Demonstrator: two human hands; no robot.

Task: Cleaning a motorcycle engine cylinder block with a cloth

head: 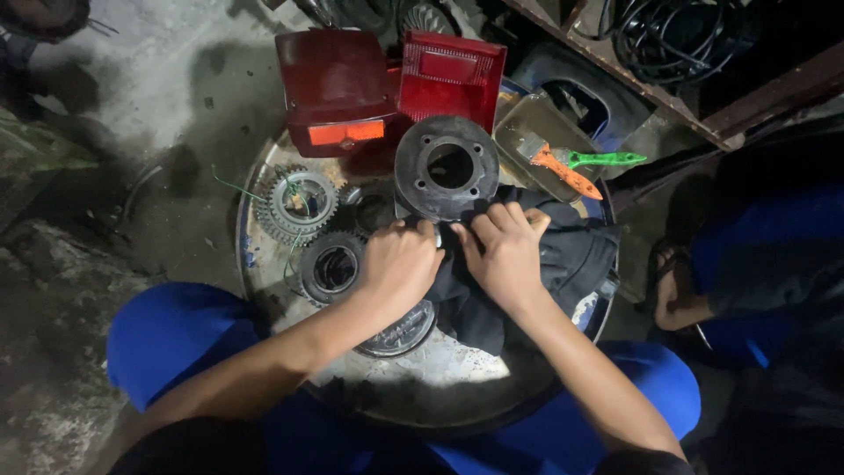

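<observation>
Both hands are clenched on a dark cloth (pixel 527 264) over a round metal tray (pixel 440 387): the left hand (pixel 400 264) and right hand (pixel 505 251) side by side. Just beyond them stands a black disc (pixel 446 167); farther off, a red box (pixel 338 88). Left of the hands lies a gear (pixel 297 205).

The scene was dim, lit from above near the wearer; glare pooled on the round metal tray (pixel 440 374), corners sank into deep shadow, and edges looked soft.
</observation>
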